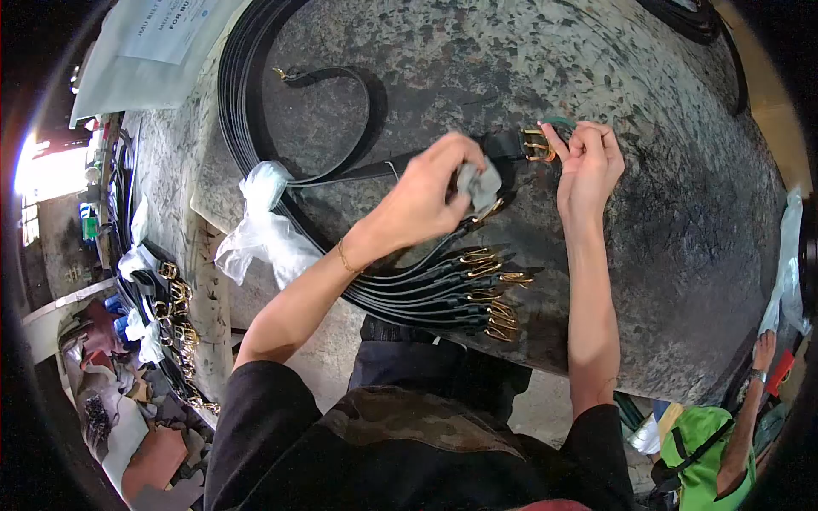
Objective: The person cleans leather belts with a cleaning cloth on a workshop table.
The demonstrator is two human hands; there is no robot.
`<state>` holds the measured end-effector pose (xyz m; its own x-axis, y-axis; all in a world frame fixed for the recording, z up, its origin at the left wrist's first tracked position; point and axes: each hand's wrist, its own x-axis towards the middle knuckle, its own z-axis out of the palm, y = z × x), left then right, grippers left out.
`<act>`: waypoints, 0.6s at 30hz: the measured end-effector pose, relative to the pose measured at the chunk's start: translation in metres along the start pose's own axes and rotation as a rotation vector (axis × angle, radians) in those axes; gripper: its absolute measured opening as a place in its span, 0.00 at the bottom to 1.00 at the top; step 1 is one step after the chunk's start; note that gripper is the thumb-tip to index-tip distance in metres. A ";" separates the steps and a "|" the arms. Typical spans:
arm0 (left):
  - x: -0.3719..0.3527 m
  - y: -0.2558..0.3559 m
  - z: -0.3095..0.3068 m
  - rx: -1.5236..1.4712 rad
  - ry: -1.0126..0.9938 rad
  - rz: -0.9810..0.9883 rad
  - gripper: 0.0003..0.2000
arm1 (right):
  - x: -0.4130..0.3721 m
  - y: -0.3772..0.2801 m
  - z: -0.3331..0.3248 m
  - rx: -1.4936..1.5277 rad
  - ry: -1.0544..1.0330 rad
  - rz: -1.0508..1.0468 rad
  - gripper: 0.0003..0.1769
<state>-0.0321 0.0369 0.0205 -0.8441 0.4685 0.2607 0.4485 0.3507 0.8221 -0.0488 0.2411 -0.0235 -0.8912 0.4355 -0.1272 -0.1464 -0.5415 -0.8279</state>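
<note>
My left hand (426, 192) is closed around a crumpled grey cloth (480, 183) just above a black belt (503, 146). My right hand (590, 162) pinches the belt's gold buckle (538, 146) at its outer end. A small green piece (558, 123) shows by the buckle, too small to name. From the buckle, the belt runs leftward under my left hand, which hides part of it. Below my left hand lies a bundle of black belts (409, 294), their gold buckles (498, 317) fanned out near the table's front edge.
A clear plastic bag (268, 226) lies over the belts on the left. The dark, worn table (665, 255) curves around me. More buckled belts (175, 307) hang at far left, above leather scraps (158, 451). Another person in a green garment (707, 447) is at lower right.
</note>
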 end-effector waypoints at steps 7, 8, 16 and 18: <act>0.029 -0.022 0.027 0.313 0.031 0.188 0.16 | 0.005 -0.012 0.000 0.168 0.058 0.095 0.03; 0.024 -0.021 0.028 0.397 0.006 0.234 0.17 | 0.006 -0.012 -0.001 0.201 0.067 0.119 0.03; 0.025 -0.028 0.013 0.604 -0.282 0.560 0.18 | 0.006 -0.010 -0.004 0.245 0.059 0.138 0.04; 0.021 -0.026 0.019 0.589 -0.213 0.449 0.19 | 0.006 -0.009 -0.004 0.248 0.066 0.137 0.05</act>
<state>-0.0563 0.0533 -0.0049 -0.4959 0.7933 0.3533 0.8676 0.4356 0.2397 -0.0508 0.2518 -0.0190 -0.8810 0.3879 -0.2708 -0.1345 -0.7542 -0.6427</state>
